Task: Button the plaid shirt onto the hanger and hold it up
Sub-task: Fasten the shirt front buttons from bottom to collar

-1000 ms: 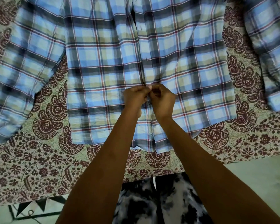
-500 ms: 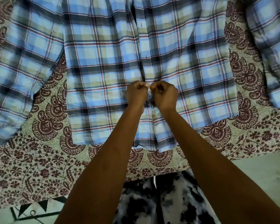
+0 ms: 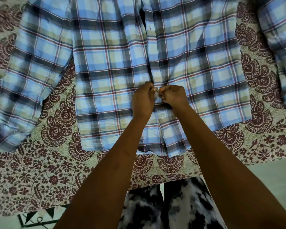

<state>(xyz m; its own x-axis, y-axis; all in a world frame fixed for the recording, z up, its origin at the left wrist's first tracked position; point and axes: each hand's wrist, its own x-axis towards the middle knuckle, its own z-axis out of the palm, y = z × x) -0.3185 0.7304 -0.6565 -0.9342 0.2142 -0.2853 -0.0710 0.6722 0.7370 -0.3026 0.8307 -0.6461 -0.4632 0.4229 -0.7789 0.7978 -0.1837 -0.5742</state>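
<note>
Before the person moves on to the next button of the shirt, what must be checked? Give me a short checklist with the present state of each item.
1. Both hands are on the placket: ok. The left hand and right hand pinch the plaid shirt at its front opening.
2. The current button is fully through its hole: cannot tell, the fingertips cover it.
3. The button below is fastened: ok, it lies flat on the closed placket.
4. The opening above the hands is closed: not ok, a dark gap shows near the top.
5. The shirt lies flat on the patterned bedsheet: ok.
6. The hanger is inside the shirt: cannot tell, it is not in view.
</note>
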